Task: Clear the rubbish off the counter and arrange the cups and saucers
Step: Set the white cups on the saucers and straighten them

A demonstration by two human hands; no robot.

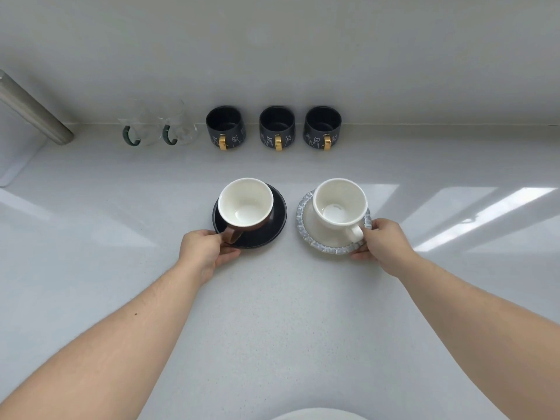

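Note:
A brown cup with a white inside (245,204) stands on a black saucer (272,225) at the middle of the white counter (272,313). My left hand (203,248) grips the near-left rim of that saucer, by the cup's handle. To its right a white cup (339,204) sits on a pale saucer with a ruffled grey-blue rim (306,219). My right hand (383,241) holds that saucer's near-right rim, fingers touching the cup's handle.
Along the back wall stand three dark mugs with gold handles (277,128), handles facing me, and two clear glass cups with green handles (157,125) to their left. A metal tap (33,110) and a sink corner (12,159) are at far left.

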